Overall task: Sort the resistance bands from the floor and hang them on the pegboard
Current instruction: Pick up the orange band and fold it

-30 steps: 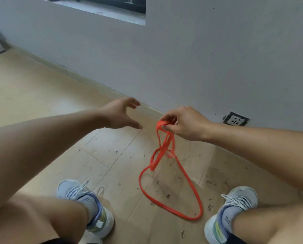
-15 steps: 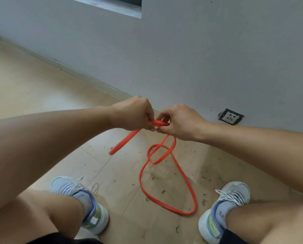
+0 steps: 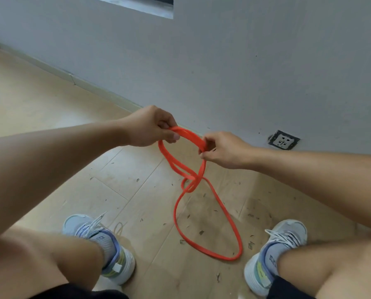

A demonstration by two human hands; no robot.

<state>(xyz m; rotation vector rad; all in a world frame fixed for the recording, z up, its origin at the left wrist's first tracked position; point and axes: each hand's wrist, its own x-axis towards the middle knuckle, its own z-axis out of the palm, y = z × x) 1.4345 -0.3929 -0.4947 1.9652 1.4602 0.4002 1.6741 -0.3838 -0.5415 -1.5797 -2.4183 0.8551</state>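
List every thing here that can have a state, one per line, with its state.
orange resistance band: twisted, top lifted, lower loop lying on the floor.
left hand: grips the band's top.
right hand: pinches the band beside it.
wall socket: nothing plugged in.
left shoe: laced, on the floor.
right shoe: laced, on the floor.

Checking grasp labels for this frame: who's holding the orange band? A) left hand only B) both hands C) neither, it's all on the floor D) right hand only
B: the left hand and the right hand each pinch the top of the orange resistance band, whose lower loop trails down to the floor between the shoes.
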